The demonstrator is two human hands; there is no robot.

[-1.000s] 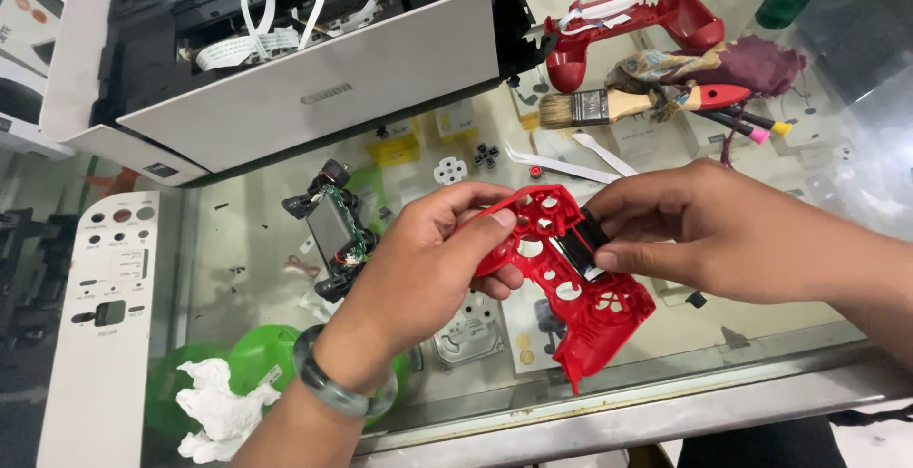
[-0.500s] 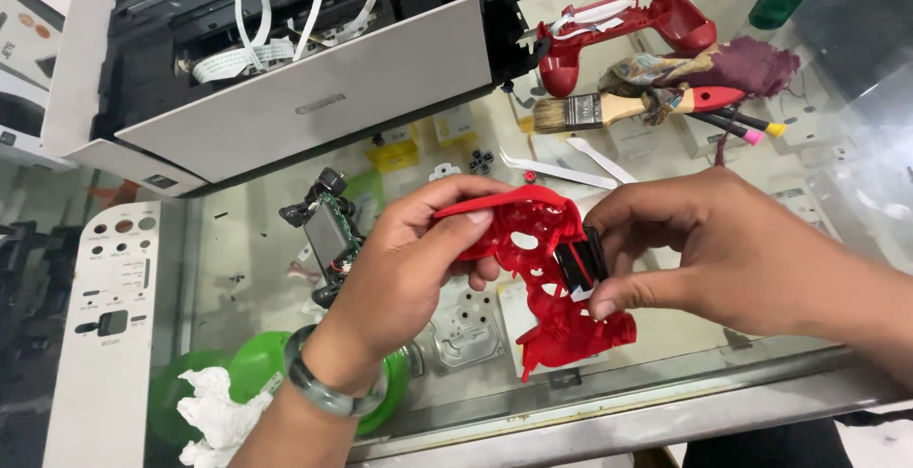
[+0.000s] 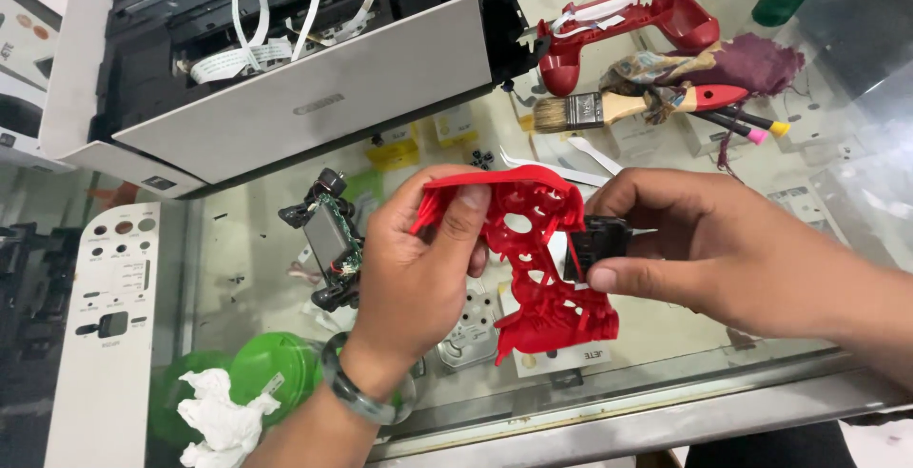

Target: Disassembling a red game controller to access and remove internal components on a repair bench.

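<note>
I hold a red game-controller shell over a glass counter, its inner side with ribs and round holes facing me. My left hand grips its left grip, thumb pressed on the upper edge. My right hand pinches a small black part against the shell's right middle. The controller's circuit board with black thumbsticks lies on the glass just left of my left hand.
An opened white-and-black printer fills the back left. The other red shell half, a paintbrush, a cloth and pink and yellow-tipped tools lie at the back right. A white panel and green lids with tissue sit at the left front.
The red shell has been tilted up and turned, its inside now facing me more squarely. My right hand has shifted its grip to the black part at the shell's right side.
</note>
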